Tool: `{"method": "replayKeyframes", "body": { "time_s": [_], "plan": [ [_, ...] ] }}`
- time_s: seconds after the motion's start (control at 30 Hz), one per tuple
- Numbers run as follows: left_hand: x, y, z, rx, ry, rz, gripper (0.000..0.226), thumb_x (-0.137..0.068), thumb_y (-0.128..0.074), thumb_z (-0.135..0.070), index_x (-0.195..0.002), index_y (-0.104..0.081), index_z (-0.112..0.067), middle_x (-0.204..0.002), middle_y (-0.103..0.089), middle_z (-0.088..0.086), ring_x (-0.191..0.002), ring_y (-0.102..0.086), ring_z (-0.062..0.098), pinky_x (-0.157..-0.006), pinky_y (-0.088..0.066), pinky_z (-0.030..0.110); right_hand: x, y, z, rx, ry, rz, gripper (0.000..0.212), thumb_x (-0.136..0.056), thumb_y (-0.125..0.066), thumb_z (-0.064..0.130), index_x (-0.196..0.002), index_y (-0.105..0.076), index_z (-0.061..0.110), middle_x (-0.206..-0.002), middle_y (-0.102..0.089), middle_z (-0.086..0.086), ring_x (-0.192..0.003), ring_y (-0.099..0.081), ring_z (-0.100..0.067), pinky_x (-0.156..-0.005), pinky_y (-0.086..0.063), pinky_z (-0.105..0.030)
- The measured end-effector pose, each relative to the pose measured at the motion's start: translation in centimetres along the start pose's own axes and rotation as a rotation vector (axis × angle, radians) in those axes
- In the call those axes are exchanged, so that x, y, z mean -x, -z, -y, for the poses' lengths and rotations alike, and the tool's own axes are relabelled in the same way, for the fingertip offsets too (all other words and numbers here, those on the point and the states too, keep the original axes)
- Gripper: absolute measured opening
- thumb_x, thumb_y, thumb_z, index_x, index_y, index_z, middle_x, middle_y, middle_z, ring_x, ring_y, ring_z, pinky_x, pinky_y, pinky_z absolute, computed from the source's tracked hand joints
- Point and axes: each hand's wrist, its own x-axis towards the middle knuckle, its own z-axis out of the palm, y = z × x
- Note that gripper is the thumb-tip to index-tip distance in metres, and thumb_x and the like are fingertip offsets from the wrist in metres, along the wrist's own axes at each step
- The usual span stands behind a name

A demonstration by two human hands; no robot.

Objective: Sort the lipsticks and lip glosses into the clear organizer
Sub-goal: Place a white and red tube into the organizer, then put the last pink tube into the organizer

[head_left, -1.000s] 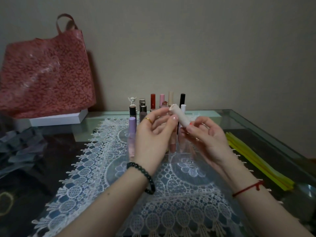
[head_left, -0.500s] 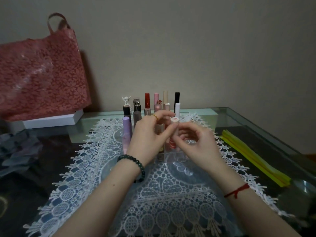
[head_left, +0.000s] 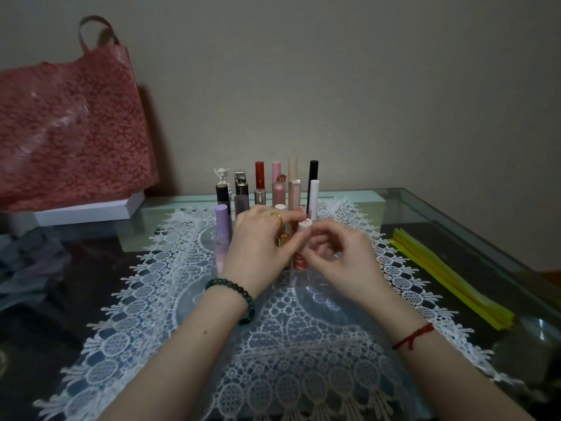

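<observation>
A white lip gloss tube [head_left: 303, 230] with a pink and red lower part stands upright in a front slot of the clear organizer [head_left: 299, 276]. My left hand [head_left: 261, 247] and my right hand [head_left: 340, 256] both pinch this tube from either side, near its cap. Several other lipsticks and glosses stand upright in the organizer behind my hands, among them a purple tube [head_left: 222, 226], a red one [head_left: 260, 175] and a black one [head_left: 313, 177]. The organizer's front wall is faint and partly hidden by my hands.
The organizer sits on a white lace runner [head_left: 273, 344] over a glass table [head_left: 440, 214]. A red patterned bag [head_left: 69, 123] stands on a white box [head_left: 88, 209] at the back left. Yellow strips [head_left: 449, 271] lie along the right edge. Grey cloth [head_left: 24, 265] lies at far left.
The white tube was held tilted in the air above the organizer; it has been turned upright and lowered into a front slot. Both hands moved down and forward with it.
</observation>
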Motion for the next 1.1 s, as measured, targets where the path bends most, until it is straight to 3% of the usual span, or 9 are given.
{"method": "replayKeyframes", "body": {
  "time_s": [0.17, 0.37, 0.53, 0.63, 0.8, 0.9, 1.1],
  "plan": [
    [0.4, -0.5, 0.6, -0.113, -0.039, 0.035, 0.029, -0.081, -0.058, -0.041, -0.106, -0.065, -0.028, -0.097, -0.067, -0.009, -0.100, -0.049, 0.013, -0.089, -0.026, 0.027, 0.0, -0.3, -0.9, 0.050, -0.047, 0.031, 0.024, -0.073, -0.070, 0.016, -0.081, -0.056, 0.033, -0.071, -0.063, 0.002, -0.063, -0.059, -0.016, -0.054, -0.049, -0.019],
    [0.6, -0.6, 1.1, -0.175, -0.082, 0.031, 0.028, -0.080, -0.060, -0.039, -0.104, -0.066, -0.026, -0.095, -0.069, -0.009, -0.095, -0.050, 0.013, -0.076, -0.018, 0.019, 0.1, -0.3, -1.1, 0.061, -0.057, 0.061, 0.024, -0.074, -0.069, 0.018, -0.089, -0.054, 0.029, -0.071, -0.063, 0.005, -0.060, -0.058, -0.002, -0.052, -0.045, -0.009],
    [0.6, -0.6, 1.2, -0.222, -0.102, 0.066, 0.030, -0.082, -0.056, -0.041, -0.108, -0.064, -0.028, -0.100, -0.067, -0.011, -0.096, -0.047, 0.011, -0.075, -0.016, 0.018, 0.1, -0.1, -1.0, 0.089, -0.053, 0.075, 0.026, -0.074, -0.070, 0.020, -0.093, -0.053, 0.027, -0.073, -0.062, 0.005, -0.064, -0.059, -0.007, -0.055, -0.047, -0.011],
    [0.6, -0.6, 1.2, -0.193, -0.091, 0.075, 0.034, -0.083, -0.054, -0.042, -0.115, -0.058, -0.031, -0.111, -0.061, -0.011, -0.105, -0.044, 0.009, -0.083, -0.016, 0.017, 0.0, 0.3, -0.7, 0.085, -0.046, 0.068, 0.027, -0.073, -0.069, 0.023, -0.095, -0.052, 0.027, -0.077, -0.063, 0.006, -0.058, -0.054, 0.004, -0.049, -0.040, -0.006],
    [0.8, 0.9, 0.4, -0.031, -0.096, -0.061, 0.033, -0.080, -0.058, -0.035, -0.111, -0.061, -0.026, -0.109, -0.061, -0.007, -0.105, -0.050, 0.013, -0.095, -0.035, 0.034, -0.8, 1.8, -0.2, -0.019, 0.016, -0.165, 0.024, -0.078, -0.066, 0.018, -0.089, -0.053, 0.036, -0.069, -0.060, 0.011, -0.047, -0.044, 0.000, -0.044, -0.035, -0.006],
    [0.9, 2.5, 0.4, 0.035, -0.080, -0.146, 0.034, -0.078, -0.054, -0.037, -0.111, -0.057, -0.029, -0.108, -0.057, -0.013, -0.106, -0.051, 0.011, -0.095, -0.041, 0.043, -1.2, 2.6, -0.6, 0.014, -0.003, -0.281, 0.020, -0.081, -0.062, 0.012, -0.092, -0.057, 0.027, -0.071, -0.058, 0.012, -0.051, -0.045, -0.002, -0.047, -0.038, -0.008],
    [1.8, 5.0, 3.2, 0.108, -0.014, -0.358, 0.032, -0.081, -0.056, -0.034, -0.112, -0.051, -0.030, -0.109, -0.053, -0.010, -0.105, -0.049, 0.010, -0.093, -0.038, 0.031, -1.4, 2.8, -2.0, 0.153, -0.125, -0.206, 0.027, -0.082, -0.062, 0.012, -0.108, -0.055, 0.019, -0.082, -0.057, 0.009, -0.053, -0.046, -0.003, -0.046, -0.039, -0.005]
  ]
}}
